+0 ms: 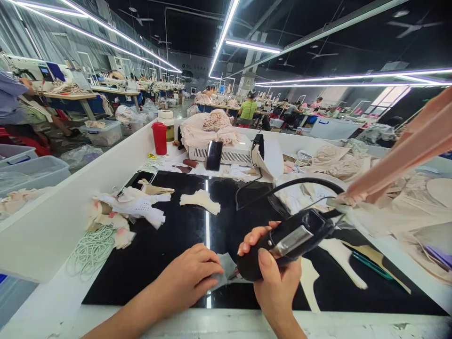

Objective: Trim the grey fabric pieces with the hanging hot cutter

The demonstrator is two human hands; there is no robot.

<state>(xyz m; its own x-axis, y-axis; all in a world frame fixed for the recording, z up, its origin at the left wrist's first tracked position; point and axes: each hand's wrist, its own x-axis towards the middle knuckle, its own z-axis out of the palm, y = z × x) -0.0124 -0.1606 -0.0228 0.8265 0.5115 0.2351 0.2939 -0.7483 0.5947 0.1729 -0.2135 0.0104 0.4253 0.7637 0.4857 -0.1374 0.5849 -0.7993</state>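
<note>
My right hand (271,278) is wrapped around a black corded electric hand tool (287,245), which tilts down to the left. The metal tip (233,274) of the tool meets a small grey, sheer-looking piece of fabric (225,267); whether it is cutting in, I cannot tell. On the left side of that piece, my left hand (192,273) grips it with closed fingers that hide part of it. A peach fabric strip (399,155) runs from the tool's rear end to the upper right. Below the tool lies a cream cut piece (309,282) on the black board (169,278).
Another cream piece (200,201) lies farther back. White scraps (137,202) and tangled pale green cord (93,249) are at left. At right are teal-handled tool (372,266) and fabric piles (416,207). A phone (213,155) and red cup (159,138) stand behind.
</note>
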